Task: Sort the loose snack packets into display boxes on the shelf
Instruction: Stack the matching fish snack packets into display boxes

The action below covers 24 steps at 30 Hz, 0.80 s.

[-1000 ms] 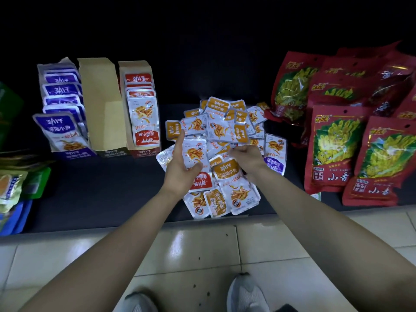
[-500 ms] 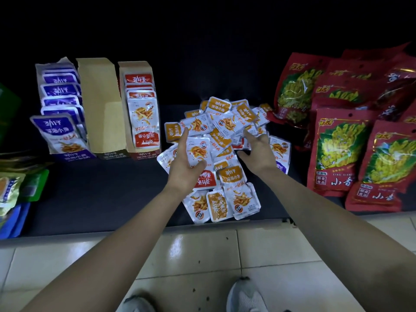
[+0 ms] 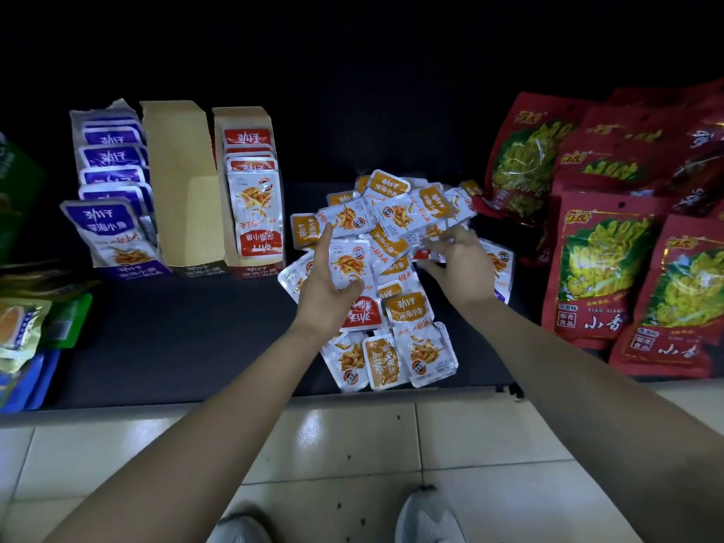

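A heap of small loose snack packets [image 3: 407, 339], mostly orange with a few red, lies mid-shelf. My left hand [image 3: 323, 288] is at the heap's left side, thumb pressed onto a red-labelled packet [image 3: 362, 313] that it holds upright against its fingers. My right hand [image 3: 460, 268] hovers over the heap's right side with its blurred fingers spread toward a red packet edge [image 3: 421, 253]; it grips nothing that I can see. At the left stand three display boxes: a purple box [image 3: 133, 273] full of purple packets, an empty cardboard box [image 3: 184, 190], and a red box [image 3: 256, 270] holding red packets.
Large red bags with yellow pictures [image 3: 599, 268] lean at the right, close to the heap. Green, gold and blue bags [image 3: 27, 327] lie at the far left. The dark shelf [image 3: 176, 339] ends at a front edge above a tiled floor [image 3: 352, 444], where my shoes show.
My right hand has moved up and right across the heap and its fingers have uncurled and spread. Packets at the top of the heap shifted. My left hand kept its red packet, nearly still.
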{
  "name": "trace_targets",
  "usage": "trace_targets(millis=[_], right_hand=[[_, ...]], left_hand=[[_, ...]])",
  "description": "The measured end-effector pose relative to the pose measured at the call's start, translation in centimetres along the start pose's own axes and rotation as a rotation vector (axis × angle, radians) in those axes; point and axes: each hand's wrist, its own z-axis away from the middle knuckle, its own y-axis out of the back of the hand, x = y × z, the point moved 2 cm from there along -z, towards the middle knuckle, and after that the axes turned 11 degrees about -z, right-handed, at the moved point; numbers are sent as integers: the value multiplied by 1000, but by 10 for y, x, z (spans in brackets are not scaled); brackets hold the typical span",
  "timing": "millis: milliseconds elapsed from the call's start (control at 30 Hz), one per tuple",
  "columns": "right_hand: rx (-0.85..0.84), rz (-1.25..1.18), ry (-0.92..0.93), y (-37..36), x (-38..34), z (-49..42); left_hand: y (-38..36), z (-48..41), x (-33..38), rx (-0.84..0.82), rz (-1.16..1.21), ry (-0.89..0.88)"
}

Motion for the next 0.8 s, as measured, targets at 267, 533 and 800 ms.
trace_targets(millis=[267, 533, 800], right_hand=[[81, 209, 283, 12, 6, -3], [-216, -261, 224, 21, 5, 7], [-158, -222, -93, 6, 4, 27]], left_hand=[[-2, 3, 9, -8, 2, 30], [-6, 3, 19, 31, -24, 7], [-11, 1, 29, 39, -50, -25]])
